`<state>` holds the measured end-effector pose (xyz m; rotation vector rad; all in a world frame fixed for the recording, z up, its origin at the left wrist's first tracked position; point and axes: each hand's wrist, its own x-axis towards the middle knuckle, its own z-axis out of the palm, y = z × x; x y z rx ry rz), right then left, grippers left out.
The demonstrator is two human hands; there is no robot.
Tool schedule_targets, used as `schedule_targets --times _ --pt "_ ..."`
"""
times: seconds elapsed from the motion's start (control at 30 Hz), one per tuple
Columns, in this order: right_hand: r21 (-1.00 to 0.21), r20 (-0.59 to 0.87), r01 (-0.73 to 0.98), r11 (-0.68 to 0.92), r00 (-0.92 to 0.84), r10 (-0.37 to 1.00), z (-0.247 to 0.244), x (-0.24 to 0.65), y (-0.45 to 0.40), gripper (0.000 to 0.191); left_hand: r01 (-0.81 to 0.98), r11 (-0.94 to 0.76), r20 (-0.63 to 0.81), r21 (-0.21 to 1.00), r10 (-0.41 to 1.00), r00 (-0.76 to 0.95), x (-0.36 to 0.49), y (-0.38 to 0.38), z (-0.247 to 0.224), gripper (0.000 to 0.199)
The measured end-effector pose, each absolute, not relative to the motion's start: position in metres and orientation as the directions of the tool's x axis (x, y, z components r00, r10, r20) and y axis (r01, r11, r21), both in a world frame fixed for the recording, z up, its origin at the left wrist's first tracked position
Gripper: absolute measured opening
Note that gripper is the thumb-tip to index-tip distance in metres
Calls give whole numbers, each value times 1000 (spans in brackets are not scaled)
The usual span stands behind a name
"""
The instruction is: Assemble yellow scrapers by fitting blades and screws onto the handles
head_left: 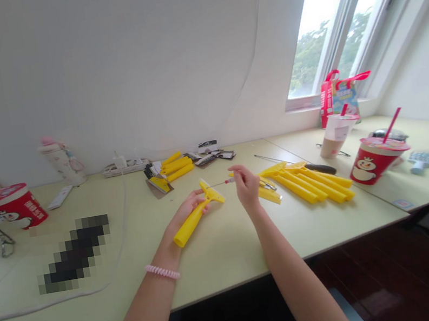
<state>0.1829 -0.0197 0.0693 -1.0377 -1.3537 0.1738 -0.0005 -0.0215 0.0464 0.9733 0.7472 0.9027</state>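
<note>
Currently the left hand (187,210) grips a yellow plastic scraper (191,225), the right hand (246,186) pinching a slim screwdriver (218,184) just beside its head; further right, loose yellow scraper parts (309,187) lie near a red cup (373,164) holding a pink straw (392,125).

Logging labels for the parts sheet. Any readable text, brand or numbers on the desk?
Nothing reads clearly.
On the red cup at far left: white characters, too blurred to read.
On the carrier bag: print too small.
On the cards by the power strip: too small.
On the yellow scraper in the left hand: no text seen.
</note>
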Motion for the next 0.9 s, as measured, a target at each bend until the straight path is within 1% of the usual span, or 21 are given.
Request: schedule_targets --times 0.13,0.27,0.4,0.5,0.67,0.9 --pt "-678 705 504 535 238 668 69 180 -20 26 -302 264 -107 916 886 451 -1 -23 48 43" --pt "-657 729 474 586 202 654 68 181 -17 15 -291 254 -105 922 890 443 -2 -20 44 45" --pt "-679 716 431 594 207 667 69 182 -17 9 -274 272 -122 923 879 462 -1 -19 43 44" --pt "-682 712 448 578 230 663 70 181 -18 13 -259 279 -124 925 865 487 0 -20 45 44" --pt "-687 699 455 566 205 685 69 180 -17 18 -246 265 -121 932 870 477 0 -20 44 45" --pt "-638 757 459 618 223 615 69 182 -14 15 -250 275 -129 928 869 478 0 -22 45 45"
